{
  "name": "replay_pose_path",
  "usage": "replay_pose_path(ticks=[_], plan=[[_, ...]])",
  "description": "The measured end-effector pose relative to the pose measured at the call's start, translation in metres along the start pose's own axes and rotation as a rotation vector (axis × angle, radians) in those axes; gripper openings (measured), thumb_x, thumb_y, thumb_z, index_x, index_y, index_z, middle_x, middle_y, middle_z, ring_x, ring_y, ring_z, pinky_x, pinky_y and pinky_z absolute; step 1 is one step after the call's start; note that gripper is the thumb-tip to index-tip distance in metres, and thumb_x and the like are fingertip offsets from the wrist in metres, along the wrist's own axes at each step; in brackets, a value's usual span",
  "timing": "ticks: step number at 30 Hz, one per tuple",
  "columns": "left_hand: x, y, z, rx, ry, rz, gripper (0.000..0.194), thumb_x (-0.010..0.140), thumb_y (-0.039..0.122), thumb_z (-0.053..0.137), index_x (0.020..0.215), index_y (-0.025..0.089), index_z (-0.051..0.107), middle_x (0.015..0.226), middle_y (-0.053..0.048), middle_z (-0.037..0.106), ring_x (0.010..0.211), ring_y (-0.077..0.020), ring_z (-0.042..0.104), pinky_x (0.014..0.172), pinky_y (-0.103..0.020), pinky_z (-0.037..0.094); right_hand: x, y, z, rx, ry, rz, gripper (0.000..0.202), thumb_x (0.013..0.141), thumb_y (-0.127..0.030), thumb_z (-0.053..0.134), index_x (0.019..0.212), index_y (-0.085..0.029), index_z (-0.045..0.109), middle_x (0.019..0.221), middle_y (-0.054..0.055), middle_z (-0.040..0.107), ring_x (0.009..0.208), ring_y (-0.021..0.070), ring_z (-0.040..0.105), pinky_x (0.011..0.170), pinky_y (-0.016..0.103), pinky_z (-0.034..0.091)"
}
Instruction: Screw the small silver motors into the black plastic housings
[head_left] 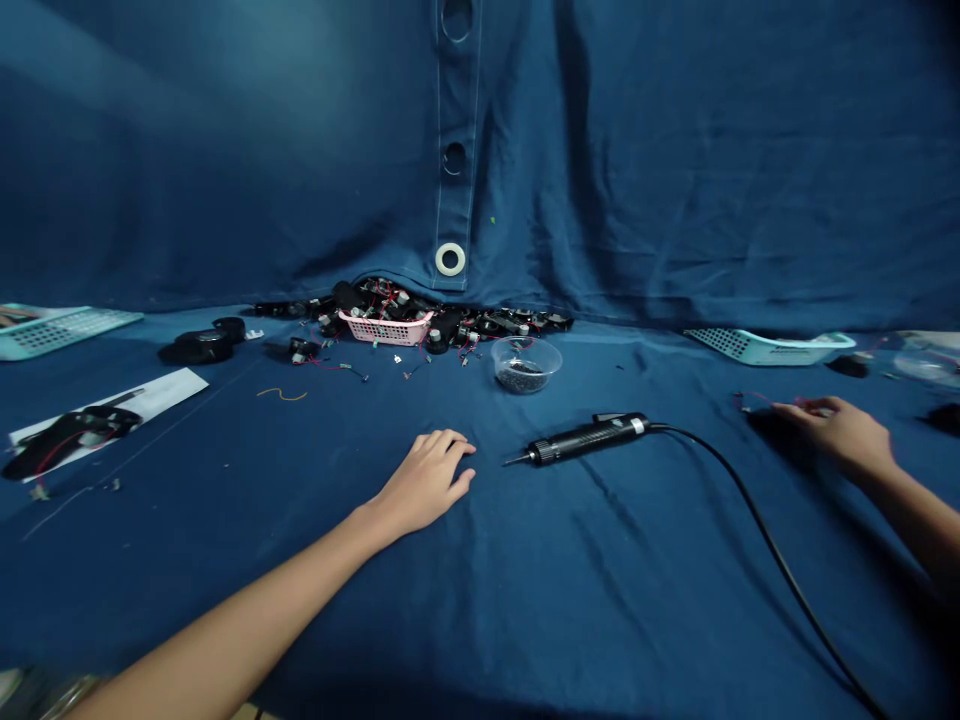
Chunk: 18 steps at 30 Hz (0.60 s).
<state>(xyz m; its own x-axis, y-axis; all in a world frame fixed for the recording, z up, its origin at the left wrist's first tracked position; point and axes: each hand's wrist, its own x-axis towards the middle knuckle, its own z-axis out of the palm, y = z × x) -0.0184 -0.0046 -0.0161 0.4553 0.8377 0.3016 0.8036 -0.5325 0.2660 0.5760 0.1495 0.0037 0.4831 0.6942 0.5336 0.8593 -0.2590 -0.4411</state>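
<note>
My left hand (424, 482) rests on the blue cloth with its fingers loosely apart and nothing in them. To its right lies a black electric screwdriver (589, 438), its bit pointing toward that hand and its cable running off to the lower right. Over on the right, my right hand (844, 435) has its fingers closed at a black part with red wires (780, 428), low over the cloth. The part is dark and partly covered by the fingers. Beyond the screwdriver stands a clear plastic bowl (526, 366) with small dark pieces, perhaps screws, in it.
A pink basket (390, 331) heaped with black wired parts stands at the back, more parts around it. Teal baskets (787, 350) (67, 330) are at both sides. On the left, a black part (71, 437) lies on white paper (180, 388). A blue curtain (300, 150) hangs behind.
</note>
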Motion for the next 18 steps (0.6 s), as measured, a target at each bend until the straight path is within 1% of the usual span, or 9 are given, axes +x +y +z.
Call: replay_pose_path(ticks=[2,4,6,8,10,13,15,16,18], plan=[[0.0,0.0,0.0,0.0,-0.003,-0.003,0.025,0.099,0.03,0.049,0.121,0.02,0.055,0.123,-0.006,0.059,0.115,-0.0232,0.054,0.101,-0.043,0.041,-0.004,-0.013,-0.004,0.045,0.049,0.095,0.032,0.054,-0.025,0.085,0.054,-0.022,0.054,0.055,0.008,0.061,0.047,0.0179,0.047,0.054,0.037,0.039],[0.0,0.0,0.0,0.0,-0.002,-0.004,0.025,0.099,0.03,0.049,0.12,0.02,0.055,0.123,-0.006,0.059,0.115,-0.0234,0.054,0.101,-0.043,0.041,-0.01,-0.032,-0.012,0.102,0.149,0.151,0.024,0.065,-0.034,0.079,0.071,-0.019,0.061,0.074,0.011,0.067,0.06,0.0199,0.054,0.066,0.038,0.043],[-0.001,0.0,0.0,-0.013,0.003,-0.002,0.024,0.098,0.029,0.049,0.12,0.02,0.055,0.123,-0.006,0.059,0.115,-0.0235,0.054,0.1,-0.043,0.042,-0.022,-0.059,-0.028,0.189,0.214,0.112,0.029,0.073,-0.043,0.072,0.089,-0.02,0.065,0.088,0.009,0.069,0.074,0.0201,0.061,0.074,0.035,0.046],[-0.001,-0.001,0.0,-0.047,0.015,-0.001,0.024,0.098,0.029,0.05,0.119,0.02,0.056,0.122,-0.006,0.06,0.114,-0.0234,0.054,0.1,-0.044,0.042,-0.044,-0.094,-0.053,0.354,0.205,-0.052,0.031,0.073,-0.046,0.071,0.092,-0.021,0.068,0.087,0.006,0.069,0.078,0.0193,0.063,0.076,0.033,0.047],[0.0,-0.001,-0.001,-0.085,0.033,-0.006,0.024,0.097,0.029,0.05,0.119,0.02,0.057,0.12,-0.006,0.061,0.113,-0.0229,0.056,0.099,-0.043,0.043,-0.076,-0.133,-0.082,0.519,0.076,-0.266,0.034,0.071,-0.049,0.073,0.091,-0.022,0.068,0.088,0.006,0.069,0.082,0.0202,0.065,0.079,0.034,0.048],[-0.001,0.001,-0.006,-0.123,0.101,-0.054,0.023,0.099,0.03,0.047,0.115,0.02,0.059,0.114,-0.005,0.064,0.108,-0.0224,0.058,0.097,-0.043,0.044,-0.136,-0.186,-0.114,0.737,-0.391,-0.461,0.032,0.075,-0.048,0.074,0.093,-0.023,0.068,0.092,0.006,0.07,0.081,0.019,0.066,0.079,0.033,0.052],[-0.004,0.005,-0.011,-0.148,0.176,-0.108,0.026,0.102,0.03,0.039,0.11,0.019,0.061,0.109,-0.006,0.065,0.104,-0.0214,0.059,0.096,-0.042,0.045,-0.176,-0.211,-0.119,0.724,-0.693,-0.61,0.028,0.078,-0.045,0.074,0.094,-0.023,0.067,0.094,0.005,0.07,0.086,0.0197,0.066,0.08,0.032,0.053],[-0.006,0.008,-0.015,-0.181,0.222,-0.128,0.028,0.103,0.031,0.036,0.108,0.019,0.061,0.108,-0.006,0.065,0.103,-0.0207,0.059,0.096,-0.041,0.045,-0.195,-0.22,-0.117,0.708,-0.791,-0.682,0.027,0.08,-0.045,0.073,0.095,-0.023,0.067,0.096,0.005,0.07,0.089,0.0199,0.065,0.083,0.033,0.053],[-0.013,0.018,-0.021,-0.296,0.276,-0.13,0.032,0.104,0.033,0.033,0.108,0.02,0.061,0.109,-0.006,0.065,0.104,-0.0194,0.06,0.097,-0.038,0.046,-0.228,-0.232,-0.104,0.667,-0.903,-0.771,0.024,0.083,-0.044,0.07,0.096,-0.024,0.067,0.099,0.004,0.069,0.092,0.0203,0.065,0.086,0.034,0.052]])
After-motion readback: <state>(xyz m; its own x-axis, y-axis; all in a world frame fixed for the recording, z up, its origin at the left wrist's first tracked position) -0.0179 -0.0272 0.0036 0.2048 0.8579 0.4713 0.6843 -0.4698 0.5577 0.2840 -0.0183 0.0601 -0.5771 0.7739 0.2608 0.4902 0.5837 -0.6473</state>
